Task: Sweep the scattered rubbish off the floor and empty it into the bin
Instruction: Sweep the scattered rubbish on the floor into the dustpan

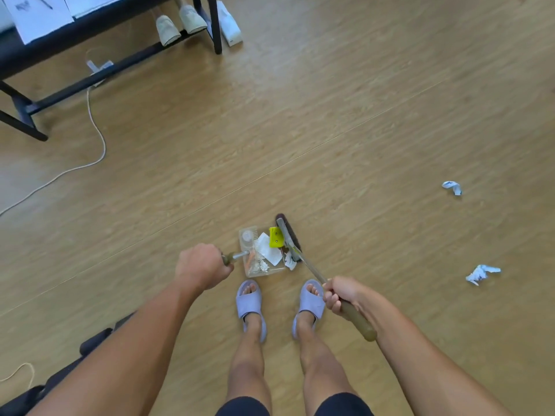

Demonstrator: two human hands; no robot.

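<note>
A clear dustpan [250,267] stands on the wooden floor just in front of my feet. It holds white paper scraps [267,250] and a yellow piece [276,237] at its mouth. My left hand [201,267] grips the dustpan's upright handle. My right hand [338,294] grips the broom handle. The dark broom head [289,234] rests against the right side of the dustpan, touching the rubbish. Two crumpled white-and-blue papers lie apart on the floor to the right, one farther [452,187] and one nearer [480,273]. No bin is in view.
A black-framed table [90,28] stands at the top left with papers on it. Shoes [180,24] and a white packet [229,24] sit by its legs. A white cable [93,136] trails over the floor at left. A black chair base [93,343] is near my left arm.
</note>
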